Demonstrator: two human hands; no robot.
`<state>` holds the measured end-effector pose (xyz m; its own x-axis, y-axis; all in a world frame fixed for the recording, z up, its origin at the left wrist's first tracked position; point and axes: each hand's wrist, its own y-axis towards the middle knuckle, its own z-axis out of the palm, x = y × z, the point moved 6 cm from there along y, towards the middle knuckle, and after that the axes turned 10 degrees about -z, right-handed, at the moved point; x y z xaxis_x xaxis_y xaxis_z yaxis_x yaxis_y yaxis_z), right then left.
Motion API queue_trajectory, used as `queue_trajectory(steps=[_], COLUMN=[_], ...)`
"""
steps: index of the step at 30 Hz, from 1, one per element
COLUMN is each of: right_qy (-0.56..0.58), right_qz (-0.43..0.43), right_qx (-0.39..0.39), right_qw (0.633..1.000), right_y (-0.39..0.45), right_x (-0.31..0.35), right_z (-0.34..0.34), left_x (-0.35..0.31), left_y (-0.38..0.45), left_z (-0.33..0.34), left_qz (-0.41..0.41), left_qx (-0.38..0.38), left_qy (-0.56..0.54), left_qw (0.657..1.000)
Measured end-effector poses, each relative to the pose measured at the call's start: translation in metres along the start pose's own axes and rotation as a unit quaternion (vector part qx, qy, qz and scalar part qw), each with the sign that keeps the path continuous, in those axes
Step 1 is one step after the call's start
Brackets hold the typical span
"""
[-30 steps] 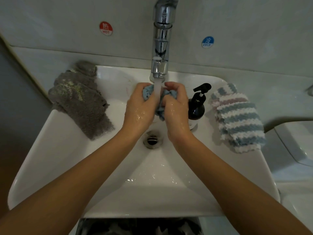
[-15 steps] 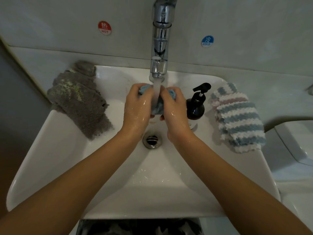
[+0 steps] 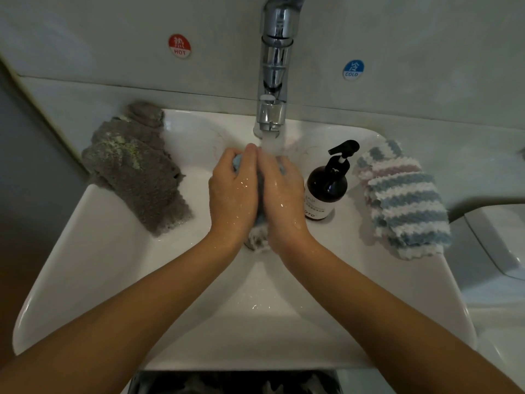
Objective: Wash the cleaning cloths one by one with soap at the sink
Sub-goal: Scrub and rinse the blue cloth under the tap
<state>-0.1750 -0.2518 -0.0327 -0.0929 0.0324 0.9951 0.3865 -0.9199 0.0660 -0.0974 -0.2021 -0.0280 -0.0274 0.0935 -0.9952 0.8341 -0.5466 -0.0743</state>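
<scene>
Right under the running tap (image 3: 274, 81), both hands squeeze a small blue cloth (image 3: 237, 162) between them, so the water runs through it and falls to the drain below. The left hand (image 3: 231, 191) curls round one side, the right hand (image 3: 279, 191) round the other; a wet end hangs out beneath the wrists. On the sink (image 3: 113, 265) rim a grey cloth (image 3: 136, 169) lies to the left and a striped cloth (image 3: 403, 200) to the right. The soap bottle (image 3: 326, 189) stands just beside the right hand, close enough to be knocked.

Dim grey wall (image 3: 426, 38) carries red HOT sticker (image 3: 179, 46) and blue COLD sticker (image 3: 353, 69).
</scene>
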Motion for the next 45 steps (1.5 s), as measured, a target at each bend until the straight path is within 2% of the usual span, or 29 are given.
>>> queue_trajectory(steps=[4,7,10,12,15,19,24,29,34,39,41,45], right_qy=[-0.077,-0.129,-0.143,-0.149,-0.135,-0.062,-0.046,-0.020,-0.008,-0.002,0.016,-0.018], right_qz=[-0.026,-0.007,0.006,0.000,0.000,0.015,-0.029,-0.069,-0.078,-0.052,-0.045,-0.076], right_qx=[0.028,0.035,0.003,-0.013,-0.020,-0.054,-0.053,-0.086,-0.091,-0.062,-0.050,-0.059], right_qw=[0.996,0.991,0.990,0.989,0.991,0.996,0.997,0.994,0.993,0.997,0.998,0.995], right_y=[0.010,0.019,0.022,0.023,0.018,0.009,0.004,0.007,0.008,0.005,0.004,0.007], right_x=[-0.008,-0.018,-0.018,-0.017,-0.013,-0.007,0.002,0.008,0.010,0.005,0.004,0.010], right_z=[0.001,0.005,-0.002,-0.006,-0.005,-0.007,-0.005,-0.013,-0.019,-0.012,-0.011,-0.012], left_x=[0.004,0.003,0.006,0.006,0.006,0.001,-0.001,-0.008,-0.011,-0.010,-0.010,-0.007], left_y=[0.003,0.007,0.006,0.005,0.004,0.004,0.002,-0.005,-0.013,-0.008,-0.003,0.009], left_z=[0.010,0.012,0.010,0.012,0.013,0.012,0.006,0.011,0.018,0.014,0.009,-0.001], left_qz=[-0.006,-0.036,-0.104,-0.117,-0.109,-0.061,-0.008,0.026,0.096,0.094,0.073,0.010], left_qx=[0.017,0.012,0.006,0.027,0.039,0.038,0.021,0.064,0.070,0.061,0.045,0.009], left_qy=[0.074,0.087,0.014,-0.010,-0.005,0.030,0.007,0.000,0.047,0.080,0.064,0.029], left_qw=[0.997,0.996,0.994,0.993,0.993,0.997,1.000,0.998,0.992,0.990,0.994,1.000])
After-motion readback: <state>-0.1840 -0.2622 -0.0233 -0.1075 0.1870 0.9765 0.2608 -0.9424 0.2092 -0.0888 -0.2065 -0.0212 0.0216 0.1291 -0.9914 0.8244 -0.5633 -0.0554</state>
